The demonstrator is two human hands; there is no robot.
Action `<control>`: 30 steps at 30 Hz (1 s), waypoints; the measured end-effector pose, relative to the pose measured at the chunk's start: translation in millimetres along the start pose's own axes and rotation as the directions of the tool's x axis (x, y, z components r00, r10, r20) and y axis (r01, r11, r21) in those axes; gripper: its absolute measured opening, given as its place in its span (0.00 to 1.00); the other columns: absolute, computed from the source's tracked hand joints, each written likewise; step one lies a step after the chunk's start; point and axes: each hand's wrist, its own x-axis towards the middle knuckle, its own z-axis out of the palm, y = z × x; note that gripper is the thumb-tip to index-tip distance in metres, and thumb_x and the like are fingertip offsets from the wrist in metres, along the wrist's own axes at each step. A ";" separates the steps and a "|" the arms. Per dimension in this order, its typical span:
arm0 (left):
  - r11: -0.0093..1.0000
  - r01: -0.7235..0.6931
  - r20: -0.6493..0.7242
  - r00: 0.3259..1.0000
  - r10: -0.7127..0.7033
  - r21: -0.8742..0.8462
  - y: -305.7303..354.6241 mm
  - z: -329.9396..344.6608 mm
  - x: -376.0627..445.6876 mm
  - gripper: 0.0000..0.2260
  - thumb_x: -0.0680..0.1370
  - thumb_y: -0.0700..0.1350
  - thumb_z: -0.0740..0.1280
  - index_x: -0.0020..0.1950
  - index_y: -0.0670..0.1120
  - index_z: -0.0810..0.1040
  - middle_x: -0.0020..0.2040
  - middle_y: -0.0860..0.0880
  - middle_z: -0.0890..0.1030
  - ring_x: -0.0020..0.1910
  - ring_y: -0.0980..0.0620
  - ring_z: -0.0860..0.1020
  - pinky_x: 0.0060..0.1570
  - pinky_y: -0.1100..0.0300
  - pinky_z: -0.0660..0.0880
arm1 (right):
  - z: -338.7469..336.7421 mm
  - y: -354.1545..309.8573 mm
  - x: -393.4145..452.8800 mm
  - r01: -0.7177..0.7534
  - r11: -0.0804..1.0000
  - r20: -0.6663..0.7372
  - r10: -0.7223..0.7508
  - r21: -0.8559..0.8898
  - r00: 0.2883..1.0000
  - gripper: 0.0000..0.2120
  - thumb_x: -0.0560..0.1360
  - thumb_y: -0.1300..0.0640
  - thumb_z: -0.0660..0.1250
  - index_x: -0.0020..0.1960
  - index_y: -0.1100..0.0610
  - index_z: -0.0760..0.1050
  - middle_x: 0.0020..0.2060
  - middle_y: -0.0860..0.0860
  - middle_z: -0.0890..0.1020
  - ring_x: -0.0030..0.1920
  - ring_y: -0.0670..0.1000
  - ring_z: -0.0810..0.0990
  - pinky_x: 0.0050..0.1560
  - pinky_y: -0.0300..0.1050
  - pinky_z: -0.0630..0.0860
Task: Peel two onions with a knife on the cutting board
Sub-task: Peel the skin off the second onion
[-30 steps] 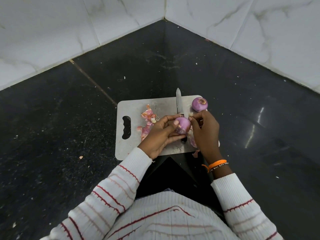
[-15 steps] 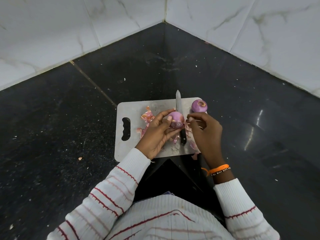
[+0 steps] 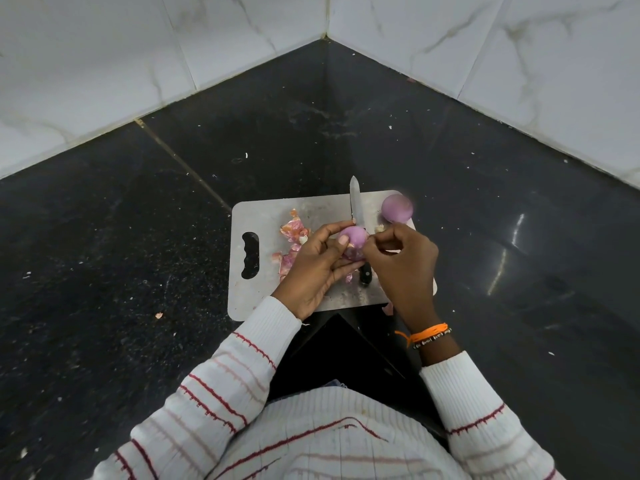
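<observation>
A steel cutting board [image 3: 263,220] lies on the black counter. Above it, my left hand [image 3: 311,271] grips a purple onion [image 3: 353,239] with curled fingers and thumb. My right hand [image 3: 403,268] pinches at that onion's right side with thumb and forefinger; what it pinches is too small to make out. A knife [image 3: 356,206] lies on the board under the hands, blade pointing away, its black handle partly hidden. A second peeled purple onion [image 3: 397,208] sits blurred at the board's far right corner. Pink onion skins [image 3: 294,233] lie left of the hands.
The black stone counter [image 3: 138,237] runs into a corner of white marble-tiled walls [image 3: 104,57]. Small scraps of peel dot the counter, one [image 3: 159,315] left of the board. The counter's front edge cuts in below the board.
The held onion has been turned in my left hand, and my right fingers have closed in on its side. The far onion now looks blurred and rolled, its cut end no longer facing up.
</observation>
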 end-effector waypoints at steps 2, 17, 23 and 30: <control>1.000 0.014 0.005 1.000 -0.014 -0.018 -1.3 0.0 0.3 0.11 0.81 0.38 0.59 0.62 0.43 0.73 0.57 0.41 0.79 0.50 0.46 0.82 0.51 0.55 0.80 | -1.9 1.4 0.9 0.026 0.999 0.000 -0.026 -0.036 1.000 0.02 0.67 0.64 0.71 0.36 0.62 0.79 0.29 0.50 0.80 0.31 0.45 0.78 0.37 0.33 0.75; 0.999 -0.037 -0.094 0.995 0.036 -0.013 -2.1 1.9 -2.6 0.10 0.78 0.38 0.63 0.58 0.44 0.76 0.51 0.46 0.81 0.47 0.50 0.84 0.52 0.53 0.79 | 5.4 0.6 -6.8 0.000 0.998 -0.077 0.006 0.070 0.997 0.01 0.69 0.63 0.73 0.41 0.59 0.83 0.39 0.49 0.83 0.42 0.44 0.79 0.46 0.30 0.73; 0.999 -0.030 -0.070 0.997 0.029 -0.013 -3.1 2.9 -5.2 0.10 0.78 0.39 0.63 0.58 0.45 0.76 0.54 0.44 0.81 0.49 0.48 0.83 0.52 0.54 0.80 | 3.3 -0.6 -6.7 0.035 0.997 -0.104 -0.028 0.064 0.994 0.02 0.70 0.65 0.71 0.40 0.60 0.81 0.37 0.48 0.80 0.39 0.44 0.78 0.42 0.26 0.70; 0.996 0.019 -0.018 1.000 -0.021 -0.093 -1.1 0.4 -1.3 0.10 0.81 0.42 0.59 0.60 0.44 0.75 0.59 0.39 0.78 0.48 0.45 0.83 0.48 0.57 0.81 | -2.1 23.8 1.4 0.048 0.998 -0.095 -0.053 -0.046 0.994 0.02 0.69 0.67 0.71 0.38 0.62 0.79 0.38 0.53 0.78 0.36 0.48 0.76 0.37 0.26 0.70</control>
